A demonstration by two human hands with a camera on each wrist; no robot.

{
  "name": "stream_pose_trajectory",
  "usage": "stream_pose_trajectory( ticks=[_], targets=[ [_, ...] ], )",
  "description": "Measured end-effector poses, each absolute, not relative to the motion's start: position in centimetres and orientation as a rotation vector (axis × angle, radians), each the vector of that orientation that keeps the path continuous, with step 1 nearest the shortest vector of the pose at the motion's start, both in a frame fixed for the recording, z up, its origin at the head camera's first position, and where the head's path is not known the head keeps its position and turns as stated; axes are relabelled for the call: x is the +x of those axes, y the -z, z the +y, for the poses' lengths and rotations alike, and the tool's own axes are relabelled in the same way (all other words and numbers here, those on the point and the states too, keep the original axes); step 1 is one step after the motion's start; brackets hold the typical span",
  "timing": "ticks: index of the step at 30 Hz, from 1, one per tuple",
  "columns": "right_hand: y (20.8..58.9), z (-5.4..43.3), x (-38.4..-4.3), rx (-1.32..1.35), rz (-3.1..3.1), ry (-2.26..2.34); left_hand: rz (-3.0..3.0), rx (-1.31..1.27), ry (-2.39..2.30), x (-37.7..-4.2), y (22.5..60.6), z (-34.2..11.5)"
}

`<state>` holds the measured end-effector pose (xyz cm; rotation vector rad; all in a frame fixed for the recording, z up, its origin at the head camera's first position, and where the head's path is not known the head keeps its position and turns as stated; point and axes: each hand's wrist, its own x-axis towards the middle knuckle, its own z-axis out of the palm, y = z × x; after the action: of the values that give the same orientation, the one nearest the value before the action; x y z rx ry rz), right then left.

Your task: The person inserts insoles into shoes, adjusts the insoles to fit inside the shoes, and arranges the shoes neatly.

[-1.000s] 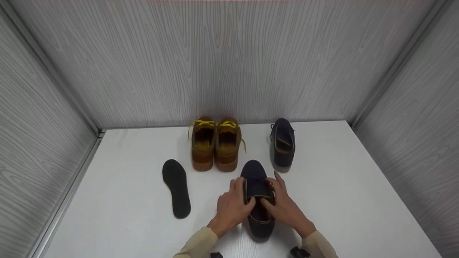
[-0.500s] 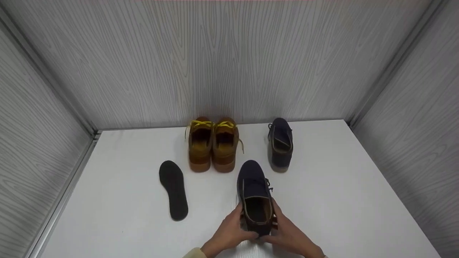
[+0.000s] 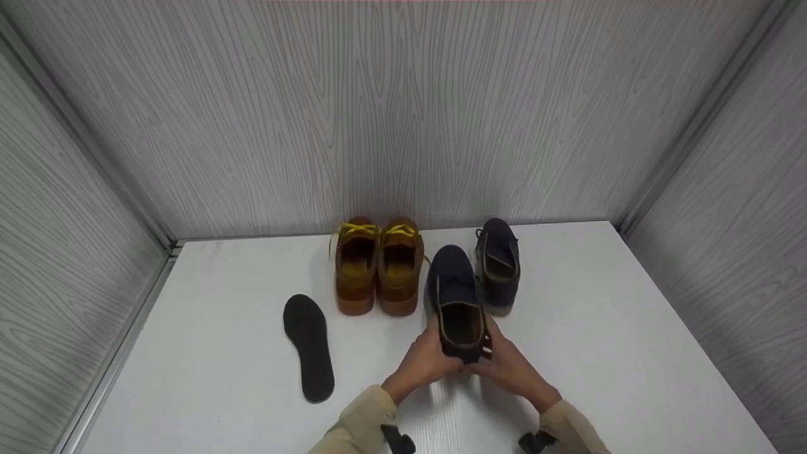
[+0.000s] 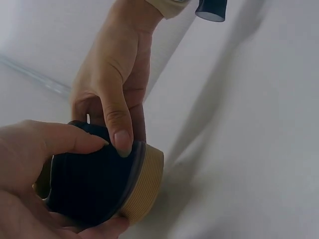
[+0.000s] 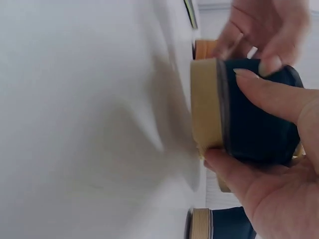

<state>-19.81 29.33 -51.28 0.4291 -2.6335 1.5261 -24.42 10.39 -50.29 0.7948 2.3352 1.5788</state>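
Note:
A navy shoe [image 3: 452,277] with a tan ribbed sole is held between both hands, its toe pointing toward the back wall. On its left side my left hand [image 3: 427,358] grips the heel end, thumb across the back of the heel [image 4: 89,179]. From the right, my right hand [image 3: 509,364] grips the same end, and its thumb also presses on the heel in the right wrist view. The sole appears off the table, with a shadow beneath. Just beyond the right hand stands the matching navy shoe [image 3: 500,268], laces at its left side.
Two brown shoes [image 3: 398,277] with yellow laces stand side by side near the back wall [image 3: 378,113]. A black insole [image 3: 310,350] lies flat on the white table [image 3: 214,353], left of the hands. Grey wood-grain panels [image 3: 725,208] rise at both sides.
Both hands have shifted from the shoe's opening and sides to its heel. The held navy shoe has come up and moved forward, now beside the other navy shoe. The insole has stayed put.

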Motion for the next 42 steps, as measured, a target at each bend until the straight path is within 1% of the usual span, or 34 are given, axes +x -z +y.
stream_pose_trajectory(
  ticks=[6, 10, 13, 19, 24, 29, 34, 39, 42],
  targets=[
    [48.8, 28.8, -23.1, 0.402, -2.582, -1.545, 2.254, 0.600, -1.638, -29.2, 49.9, 12.7],
    [50.9, 29.7, -26.0, 0.329, -2.607, -1.547, 2.231, 0.466, -1.656, -31.3, 50.6, 13.8],
    [52.7, 30.2, -27.9, 0.265, -2.626, -1.573, 2.250, 0.387, -1.677, -31.9, 51.0, 14.1],
    [52.3, 29.9, -28.8, 0.177, -2.666, -1.511, 2.379, 0.368, -1.715, -31.7, 50.9, 14.2],
    [52.0, 30.1, -27.0, 0.177, -2.592, -1.371, 2.578, 0.444, -1.694, -30.3, 50.7, 14.1],
    [51.5, 31.4, -25.5, 0.181, -2.375, -1.120, 2.942, 0.524, -1.569, -28.9, 49.7, 14.1],
    [51.0, 33.7, -26.1, 0.073, -2.283, -0.989, 3.047, 0.796, -1.480, -27.8, 49.0, 14.1],
    [51.0, 35.5, -27.3, -0.052, -2.450, -0.972, 2.908, 1.050, -1.260, -26.8, 49.0, 14.1],
    [51.3, 36.1, -27.9, -0.098, -2.568, -0.973, 2.797, 1.144, -1.146, -26.7, 49.2, 14.1]
  ],
)
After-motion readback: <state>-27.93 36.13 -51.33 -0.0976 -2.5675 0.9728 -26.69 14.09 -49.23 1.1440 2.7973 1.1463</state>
